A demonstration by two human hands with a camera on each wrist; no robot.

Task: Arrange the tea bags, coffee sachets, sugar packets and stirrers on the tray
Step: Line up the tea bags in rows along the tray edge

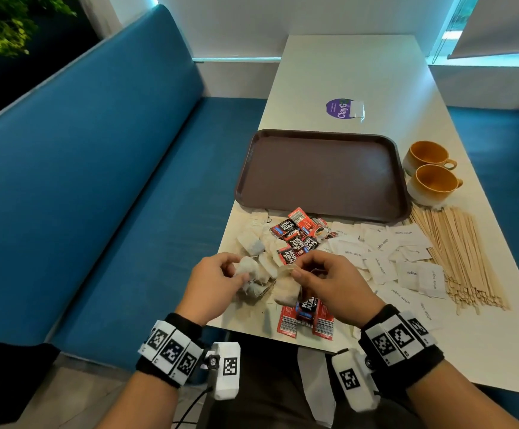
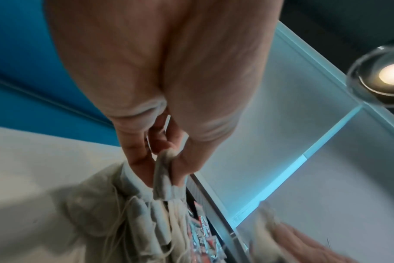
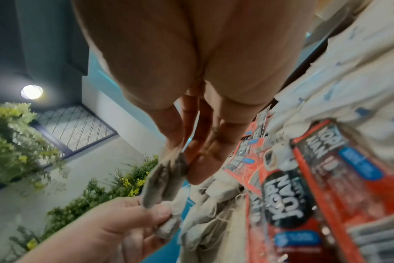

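Observation:
A brown tray [image 1: 323, 209] lies bare in the middle of the white table. In front of it sit off-white tea bags [image 1: 253, 243], red and black coffee sachets [image 1: 295, 239], white sugar packets [image 1: 385, 255] and wooden stirrers [image 1: 456, 258]. My left hand [image 1: 218, 283] pinches a bunch of tea bags [image 2: 162, 179] near the table's front edge. My right hand [image 1: 323, 274] pinches another tea bag [image 3: 162, 179] just beside it, above more coffee sachets [image 1: 306, 314]. Strings tangle among the tea bags.
Two orange cups [image 1: 431, 171] stand right of the tray. A purple sticker [image 1: 343, 108] marks the table behind the tray. A blue bench [image 1: 97, 181] runs along the left of the table, and more blue seating [image 1: 506, 150] lies to the right.

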